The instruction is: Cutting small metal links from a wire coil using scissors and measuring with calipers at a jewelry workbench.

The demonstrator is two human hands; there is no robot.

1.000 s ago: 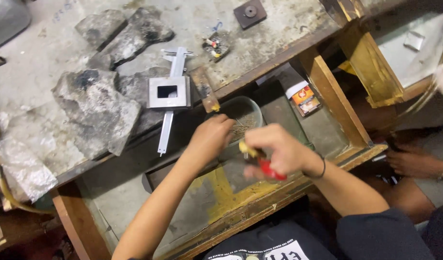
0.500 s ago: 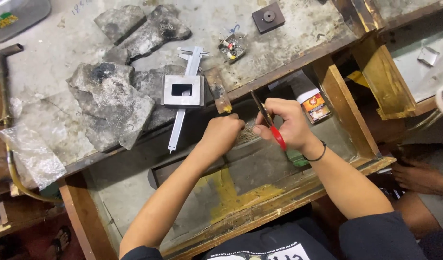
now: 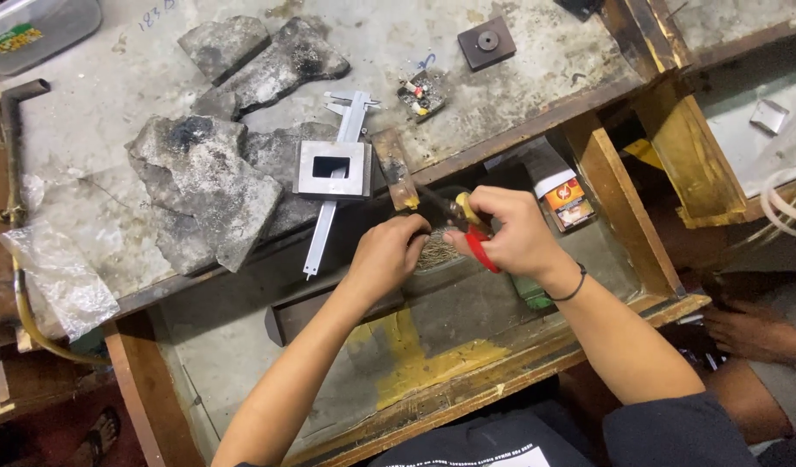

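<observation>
Both hands have drawn closer together at frame centre: the right hand [image 3: 510, 233] is closed on red-handled pliers [image 3: 471, 233], the left hand [image 3: 388, 252] pinches small at their tip, steadying work over the bowl [image 3: 437, 251] below the counter [image 3: 112, 95] edge.

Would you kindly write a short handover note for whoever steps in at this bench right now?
Right hand: closed on red-and-yellow-handled pliers, nose pointing up-left toward the bench edge.
Left hand: fingers pinched over the clear bowl of fine metal bits in the drawer; whether it grips anything cannot be seen.
On the bench top: square metal block lying on a caliper, with grey slabs to the left.
Done: pliers in hand.
Left: nothing finished shows; work is over the bowl.
</observation>
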